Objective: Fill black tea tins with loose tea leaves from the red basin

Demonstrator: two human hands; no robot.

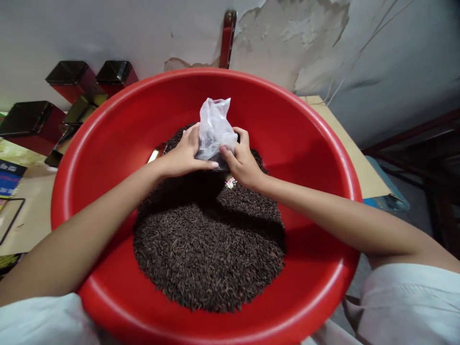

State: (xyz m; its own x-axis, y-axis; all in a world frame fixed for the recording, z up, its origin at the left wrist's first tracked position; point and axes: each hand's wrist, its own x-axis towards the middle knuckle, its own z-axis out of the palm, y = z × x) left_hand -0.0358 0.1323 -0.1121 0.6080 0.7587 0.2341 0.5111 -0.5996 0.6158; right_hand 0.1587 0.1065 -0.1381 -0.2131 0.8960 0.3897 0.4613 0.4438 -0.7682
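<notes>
A crumpled clear plastic bag (215, 124) stands upright between my hands, above the far part of a heap of dark, dry tea-like leaves (212, 254). Something dark shows in the bag's lower part, and a dark edge lies under it; whether a tin surrounds it I cannot tell. My left hand (185, 153) grips the bag's left side, its thumb stretched along the front. On the right, my right hand (242, 158) holds the bag with its thumb pressed on the plastic and its fingers behind. The leaves lie in a large red plastic basin (305, 163).
Several dark red tins with black lids, among them a near tin (27, 120) and a back tin (113, 74), stand left of the basin. A blue packet (10, 177) lies there too. Cardboard (338, 139) is at the right, and a peeling wall (294, 43) rises behind.
</notes>
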